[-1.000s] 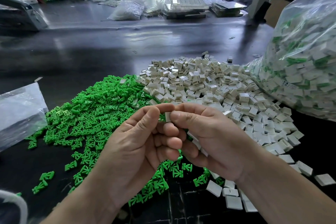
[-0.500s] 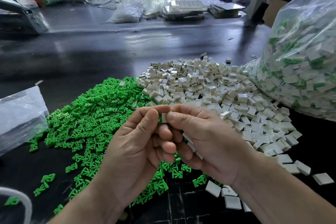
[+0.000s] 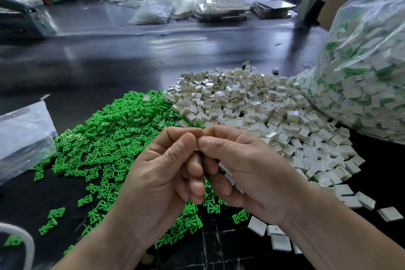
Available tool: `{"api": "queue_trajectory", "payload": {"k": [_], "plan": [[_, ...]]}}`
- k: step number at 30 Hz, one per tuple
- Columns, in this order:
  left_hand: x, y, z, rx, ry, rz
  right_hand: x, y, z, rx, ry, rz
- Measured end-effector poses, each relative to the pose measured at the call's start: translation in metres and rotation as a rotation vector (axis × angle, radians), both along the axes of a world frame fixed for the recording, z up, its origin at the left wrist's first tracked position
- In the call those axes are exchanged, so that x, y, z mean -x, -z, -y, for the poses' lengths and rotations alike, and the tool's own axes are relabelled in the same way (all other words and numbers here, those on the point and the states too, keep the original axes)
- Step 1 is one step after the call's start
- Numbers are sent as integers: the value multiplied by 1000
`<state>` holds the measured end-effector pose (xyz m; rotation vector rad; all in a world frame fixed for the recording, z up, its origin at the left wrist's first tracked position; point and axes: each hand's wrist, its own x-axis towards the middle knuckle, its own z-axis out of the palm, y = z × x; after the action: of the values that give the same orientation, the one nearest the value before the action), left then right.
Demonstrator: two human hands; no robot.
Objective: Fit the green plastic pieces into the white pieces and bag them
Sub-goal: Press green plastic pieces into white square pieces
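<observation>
A white piece (image 3: 197, 149) is held in the air above the near edge of the heaps, at the spot where the two hands meet. The left hand (image 3: 160, 182) pinches it from the left between thumb and forefinger. The right hand (image 3: 252, 177) pinches it from the right in the same way, so each grip is clenched on it and the thumb tips nearly touch. Only a thin pale edge shows below the thumbs. The rest is covered, so which way it points, its long axis, and whether a green part sits in it cannot be told.

The lower fingers of the right hand curl over several spare white pieces (image 3: 229, 174) held against the palm. The left hand's lower fingers are curled too, and nothing shows in them.

Below and to the left of the hands a heap of green pieces (image 3: 114, 138) spreads over the dark table (image 3: 109, 61). A heap of white pieces (image 3: 252, 105) lies behind and to the right, touching the green heap along one side. A few loose white squares (image 3: 280, 241) lie by the right wrist.

A big clear bag (image 3: 361, 61), packed with white and green parts, stands at the right edge against the white heap. A flat clear bag (image 3: 24, 136) lies at the left edge, just beside the green heap. More bags and stacked trays (image 3: 221, 6) lie at the far side of the table.
</observation>
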<state>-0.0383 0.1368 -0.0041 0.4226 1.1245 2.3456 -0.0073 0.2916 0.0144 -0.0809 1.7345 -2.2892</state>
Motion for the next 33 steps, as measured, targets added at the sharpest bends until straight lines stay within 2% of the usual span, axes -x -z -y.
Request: {"api": "queue_trajectory", "payload": {"k": [13,18,20,24,29,33], "plan": [[-3,-5,-3,38,-44,17,0,2,2,19,-3,17],[-1,-3,1,21,-36,-14,6,7,2,121,-31,50],[0,-4,4,104,-71,-76,8,9,1,135,-51,69],[-3,-5,7,464,-277,-426,8,11,3,132,-31,106],[-8,-5,6,771,-476,-737,8,14,2,168,9,158],[-4,-2,9,853,-522,-779,15,17,-6,349,176,299]]}}
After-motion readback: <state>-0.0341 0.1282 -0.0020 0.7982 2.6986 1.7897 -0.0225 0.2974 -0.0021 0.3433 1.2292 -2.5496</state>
